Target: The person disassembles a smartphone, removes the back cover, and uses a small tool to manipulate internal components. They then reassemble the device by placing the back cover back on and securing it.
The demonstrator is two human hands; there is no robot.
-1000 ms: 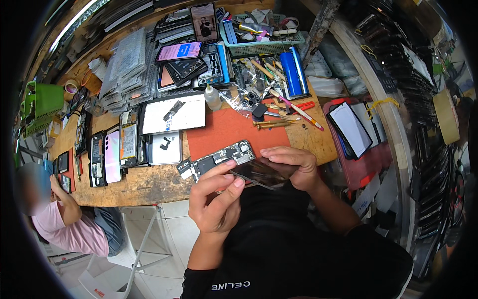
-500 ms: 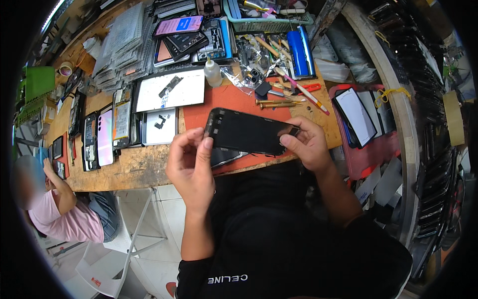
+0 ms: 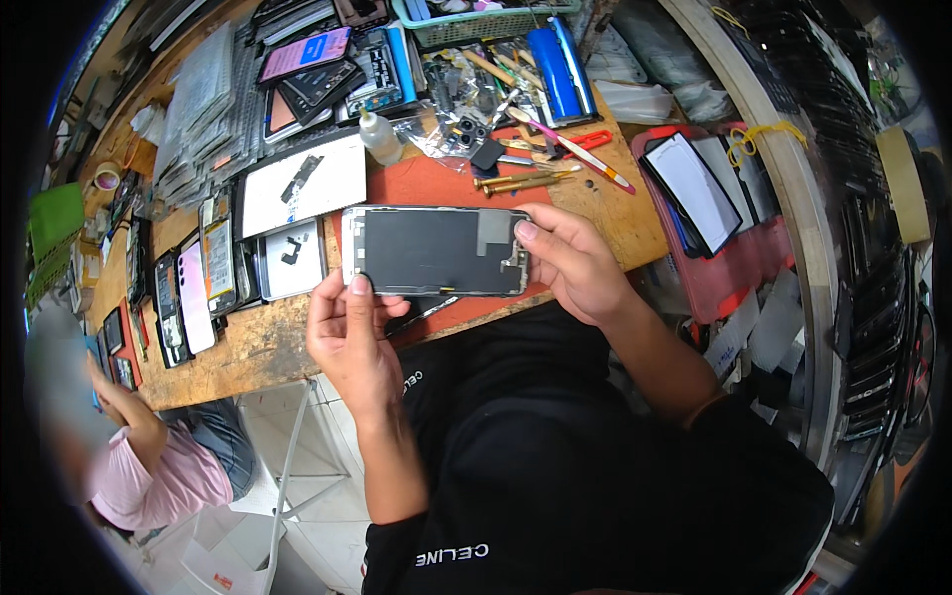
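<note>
Between my two hands I hold a phone screen assembly (image 3: 426, 250), its black back with a grey patch and small connectors facing up. My left hand (image 3: 352, 342) is closed on its left end, thumb at the lower corner. The thumb and fingers of my right hand (image 3: 570, 260) pinch its right end. Beneath it, partly hidden, a dark phone part (image 3: 424, 315) lies on the red work mat (image 3: 402, 186). Gold-coloured screwdrivers (image 3: 526, 183) and a pink-and-white brush (image 3: 585, 157) lie beyond my right hand.
White trays (image 3: 332, 183) with small parts stand at the left, beside opened phones (image 3: 221, 248). A dropper bottle (image 3: 379, 137) stands behind the mat. A green basket (image 3: 486, 25) sits at the back; a red bin (image 3: 684, 268) is right of the bench. A person (image 3: 149, 466) sits far left.
The screen assembly has turned flatter and more level, showing its back more fully. Both hands have shifted left with it, and the whole view has swung slightly.
</note>
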